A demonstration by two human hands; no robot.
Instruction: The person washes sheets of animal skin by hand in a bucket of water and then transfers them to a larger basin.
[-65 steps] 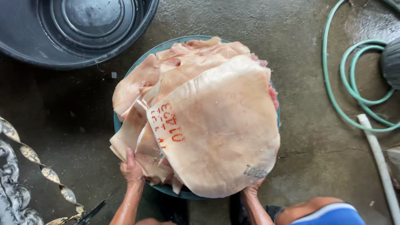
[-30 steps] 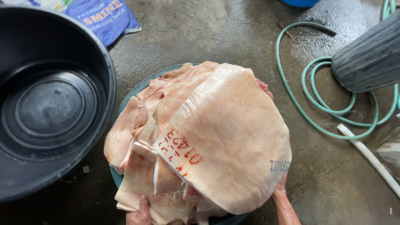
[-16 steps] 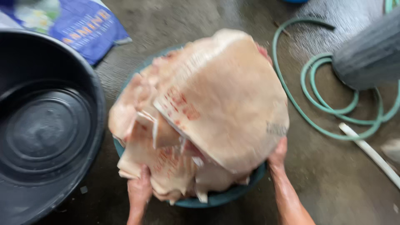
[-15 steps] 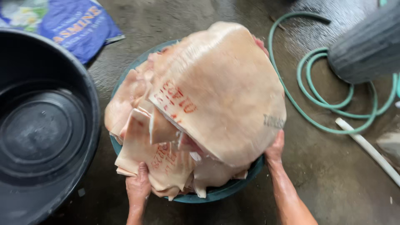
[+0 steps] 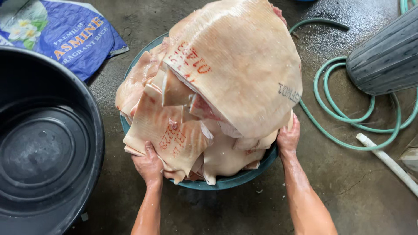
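Your left hand (image 5: 149,166) is closed on the near-left rim of the teal basin (image 5: 244,177), thumb up against the lowest slab of skin. Your right hand (image 5: 288,138) grips the near-right rim, fingers curled up under the overhanging pile. Both forearms are wet and reach in from the bottom edge.

The basin sits on the floor right in front of you, between your hands, round and shallow, heaped well above its rim with pale pink slabs of raw pork skin (image 5: 237,74). The top slab is broad, smooth and finely ribbed, and droops over the far and right sides. It carries a red ink stamp near its left edge and a smaller dark stamp on its right flank. A lower slab just above your left hand bears another red stamp. Between the sheets a strip of redder meat shows.

Left of the basin, just beside it, stands a large black plastic tub (image 5: 41,148), round with stepped rings in its base. It holds nothing but a few drops of water.

At top left a blue woven rice sack (image 5: 65,37) lies flat on the floor, printed with pale lettering and a white flower motif at its corner.

To your right a green hose (image 5: 344,119) coils on the wet concrete floor (image 5: 365,191), looping around the foot of a dark ribbed container (image 5: 387,56) lying tilted. A white pipe (image 5: 385,161) runs diagonally off the lower right.
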